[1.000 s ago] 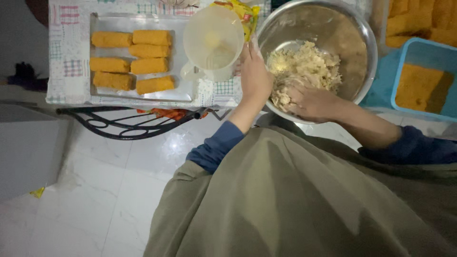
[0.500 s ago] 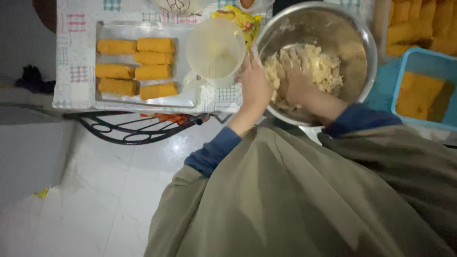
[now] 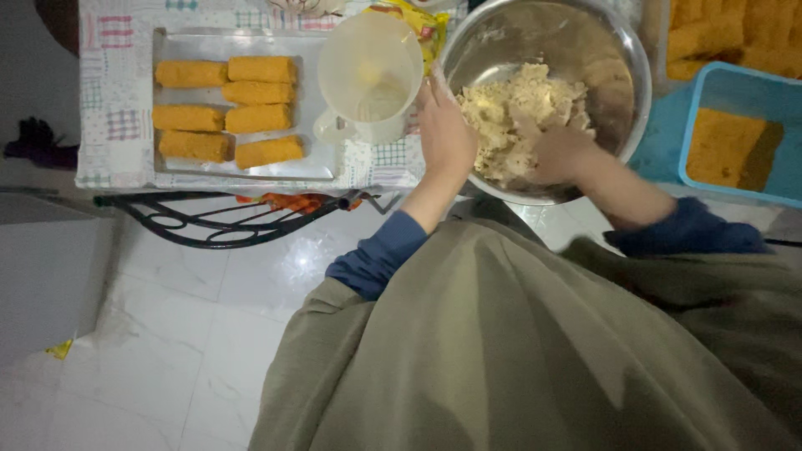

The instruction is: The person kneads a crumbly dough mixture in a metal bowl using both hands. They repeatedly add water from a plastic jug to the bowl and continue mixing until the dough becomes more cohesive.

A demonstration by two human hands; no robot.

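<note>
Steel bowl, right hand in mixture, yellow packet behind

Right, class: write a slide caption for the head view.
Right hand kneads pale mixture while left hand steadies steel bowl.

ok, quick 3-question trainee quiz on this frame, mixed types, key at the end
1. True or false: the right hand is inside the steel bowl, in the pale mixture.
2. How many breaded logs lie on the metal tray?
3. What is the left hand against? A) the rim of the bowl B) the translucent jug C) the blue tub

Key
1. True; its fingers are down in the mix.
2. Six, in two columns of three.
3. A; it rests on the bowl's near-left edge, beside the jug and apart from the tub.
</note>
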